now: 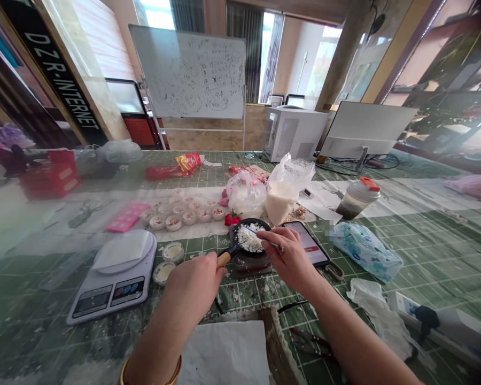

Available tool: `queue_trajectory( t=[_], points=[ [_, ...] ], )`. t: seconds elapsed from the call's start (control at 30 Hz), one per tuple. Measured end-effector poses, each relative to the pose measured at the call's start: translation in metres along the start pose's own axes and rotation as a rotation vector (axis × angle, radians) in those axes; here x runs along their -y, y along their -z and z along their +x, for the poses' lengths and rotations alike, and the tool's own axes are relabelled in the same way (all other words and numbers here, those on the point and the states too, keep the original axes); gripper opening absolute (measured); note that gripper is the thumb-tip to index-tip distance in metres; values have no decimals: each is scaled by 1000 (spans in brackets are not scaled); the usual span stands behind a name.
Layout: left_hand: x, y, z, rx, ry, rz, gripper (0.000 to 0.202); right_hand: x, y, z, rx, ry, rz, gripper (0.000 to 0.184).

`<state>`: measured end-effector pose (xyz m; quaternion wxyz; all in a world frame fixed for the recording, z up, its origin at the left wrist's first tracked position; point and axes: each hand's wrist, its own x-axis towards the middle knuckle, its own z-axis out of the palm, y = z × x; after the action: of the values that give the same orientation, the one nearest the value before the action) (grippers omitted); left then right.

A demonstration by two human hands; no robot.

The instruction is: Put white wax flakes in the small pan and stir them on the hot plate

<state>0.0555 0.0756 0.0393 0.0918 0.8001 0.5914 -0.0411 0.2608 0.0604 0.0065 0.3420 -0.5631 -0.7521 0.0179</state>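
Our left hand (194, 286) clamps the wooden handle (223, 259) of a small black pan (250, 223), our right hand (288, 258) pinching a stirrer (251, 231) in white flakes (248, 239), hands just apart.

1. A long table topped with a green gridded cutting mat (433, 251) runs beneath both hands.
2. A white rectangular digital kitchen scale (112, 294) sits left of the left hand's fingers (210, 262).
3. A black-cased smartphone (307, 243) lies partly under the right hand's fingers (274, 240).
4. A crumpled pale-blue plastic packet (366, 251) lies farther right of those fingers.
5. A bright pink rectangular silicone mould (128, 216) lies well beyond the left hand's fingers, up-table from the scale.
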Motion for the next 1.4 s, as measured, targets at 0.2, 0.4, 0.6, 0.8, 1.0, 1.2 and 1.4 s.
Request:
queue_trajectory(
  t=[0.2, 0.4, 0.6, 0.8, 1.0, 1.2, 1.4],
  points=[
    [-1, 2, -1, 17, 7, 0, 24, 13, 9, -5, 59, 83, 2, 24],
    [1, 1, -2, 7, -13, -11, 26, 17, 22, -10, 71, 68, -22, 22],
    [2, 0, -1, -1, -16, -10, 26, 4, 29, -9, -37, -18, -76, 21],
    [0, 3, -2, 20, -24, -10, 26, 10, 33, -13, 5, 18, -23, 21],
    [0, 3, -1, 25, -7, 1, 27, 11, 39, -13, -6, -37, -36, 20],
    [1, 3, -2, 15, -16, -1, 27, 8, 40, -13, -21, -72, -81, 18],
    [2, 3, -2, 12, -11, -5, 27, 8, 39, -13, -52, -56, -59, 19]
  ],
)
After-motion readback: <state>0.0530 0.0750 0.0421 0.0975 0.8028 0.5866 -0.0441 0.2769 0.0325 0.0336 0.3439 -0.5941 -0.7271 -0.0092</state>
